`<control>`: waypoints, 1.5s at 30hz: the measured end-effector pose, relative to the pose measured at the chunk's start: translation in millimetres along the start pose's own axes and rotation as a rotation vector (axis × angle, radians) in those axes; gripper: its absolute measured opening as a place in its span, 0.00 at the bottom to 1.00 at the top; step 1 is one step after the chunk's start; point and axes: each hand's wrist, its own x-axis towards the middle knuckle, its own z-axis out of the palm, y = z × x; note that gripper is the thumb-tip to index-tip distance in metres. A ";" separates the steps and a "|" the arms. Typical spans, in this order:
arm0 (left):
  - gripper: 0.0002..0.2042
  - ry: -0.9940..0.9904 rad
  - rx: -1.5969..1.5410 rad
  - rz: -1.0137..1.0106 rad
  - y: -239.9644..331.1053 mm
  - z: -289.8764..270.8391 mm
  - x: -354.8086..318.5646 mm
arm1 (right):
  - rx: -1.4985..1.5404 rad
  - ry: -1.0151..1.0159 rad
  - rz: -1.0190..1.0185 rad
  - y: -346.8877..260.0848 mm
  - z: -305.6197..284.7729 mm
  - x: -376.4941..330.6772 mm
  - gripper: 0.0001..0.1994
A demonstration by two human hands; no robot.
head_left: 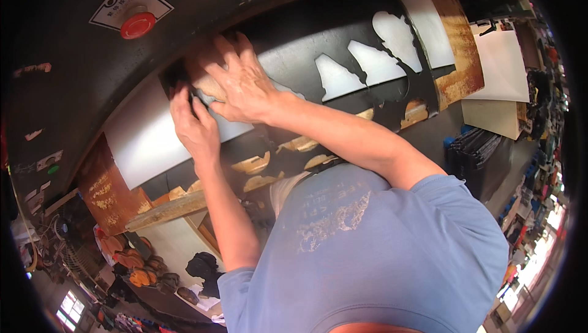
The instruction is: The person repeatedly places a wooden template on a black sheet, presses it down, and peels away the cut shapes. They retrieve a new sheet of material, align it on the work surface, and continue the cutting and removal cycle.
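Note:
A black sheet (pixel 288 42) with several cut-out shapes lies over a white board (pixel 150 140), which shows through the holes. At the sheet's left end, my right hand (pixel 245 88) lies with its fingers spread, reaching toward the dark overhead beam. Partly under that hand is a pale tan patch whose kind I cannot make out. Just left of it, my left hand (pixel 195 125) is raised at the sheet's edge, thumb and fingers closed around something small and dark. The fingers hide most of it.
A dark machine beam (pixel 202 2) overhangs the far side and carries a red push button (pixel 138 24). Worn brown wood (pixel 113 192) borders the board, and ragged black offcut strips hang along the near edge. Dark stacked material (pixel 481 155) stands at right; orange-brown pieces (pixel 144 276) lie lower left.

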 end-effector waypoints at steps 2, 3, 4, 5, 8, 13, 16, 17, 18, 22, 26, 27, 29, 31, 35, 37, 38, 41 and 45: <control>0.16 0.045 0.049 0.099 -7.8 6.5 -0.6 | 0.085 0.003 0.031 0.6 5.9 0.4 0.36; 0.16 0.035 0.040 0.095 -9.7 8.4 -2.5 | 0.142 -0.011 0.044 0.7 6.5 -0.2 0.36; 0.16 0.037 0.026 0.091 -11.2 9.4 -4.7 | 0.183 -0.007 0.060 2.3 6.0 0.9 0.35; 0.16 0.042 0.015 0.078 -11.7 9.2 -6.6 | 0.223 0.005 0.067 3.4 3.6 2.5 0.36; 0.16 0.030 0.012 0.065 -9.3 8.6 -7.0 | 0.319 0.001 0.137 9.4 -17.0 10.2 0.37; 0.14 0.052 -0.003 0.073 -4.3 11.8 -1.5 | 1.171 -0.108 0.480 41.0 -84.5 10.2 0.39; 0.13 0.060 -0.005 0.069 -4.8 11.6 -2.0 | 0.490 0.070 0.173 53.7 -103.0 -8.4 0.38; 0.13 0.059 -0.002 0.072 -5.7 11.8 -1.9 | 0.382 0.108 0.204 55.4 -98.7 -13.7 0.34; 0.13 0.061 -0.003 0.073 -6.0 12.0 -1.9 | 0.230 0.127 0.143 57.7 -92.2 -17.7 0.32; 0.13 0.061 -0.001 0.074 -6.3 13.5 0.3 | -0.049 0.184 0.025 70.8 -70.2 -27.0 0.26; 0.13 0.048 -0.008 0.072 -4.4 11.7 2.2 | -0.047 0.169 0.039 76.4 -67.9 -31.1 0.26; 0.13 0.041 -0.015 0.058 -4.1 11.1 2.1 | -0.052 0.166 0.025 76.8 -69.5 -31.4 0.26; 0.13 0.037 -0.010 0.058 -4.9 10.4 2.2 | -0.036 0.154 -0.004 77.3 -71.1 -30.9 0.26; 0.12 0.033 -0.015 0.047 -6.7 10.8 3.1 | -0.017 0.149 -0.021 78.0 -69.8 -28.9 0.27; 0.12 0.043 -0.060 0.045 -5.4 8.4 6.3 | 0.015 0.167 -0.006 81.2 -65.3 -25.7 0.29; 0.12 0.061 -0.075 0.056 4.3 0.6 1.4 | 0.003 0.173 0.002 80.8 -68.0 -29.4 0.30; 0.12 0.096 -0.042 0.104 11.7 -4.3 -3.2 | 0.057 0.181 0.018 80.0 -72.5 -33.5 0.31; 0.10 -0.056 -0.286 -0.070 45.3 -25.9 -37.8 | 0.192 0.197 0.102 74.4 -91.3 -52.7 0.28; 0.06 -0.325 -0.505 -0.023 89.8 -15.2 -96.7 | 0.274 0.284 0.259 81.4 -129.2 -78.4 0.18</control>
